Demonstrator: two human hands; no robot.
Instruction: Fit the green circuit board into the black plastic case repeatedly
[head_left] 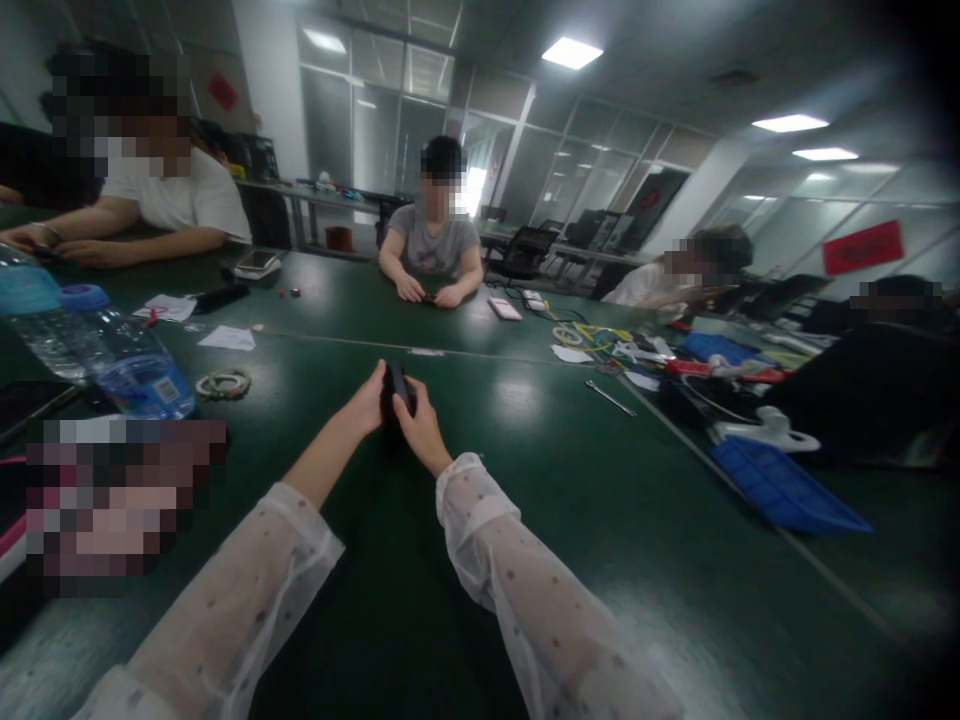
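A small black object with a rounded edge point(395, 382) stands upright over the green table, held between both my hands. Its kind does not show from this side. My left hand point(370, 400) grips its left side, thumb near the top. My right hand point(424, 420) closes round its right side, with the thumb across the face turned to me. Some of my fingers are hidden behind it.
Plastic water bottles point(142, 360) and a coiled bracelet point(223, 384) stand at the left on the green table point(525, 480). A wrench point(610, 398), tangled cables point(592, 338) and a blue tray point(787, 485) lie to the right. Several people sit around the table.
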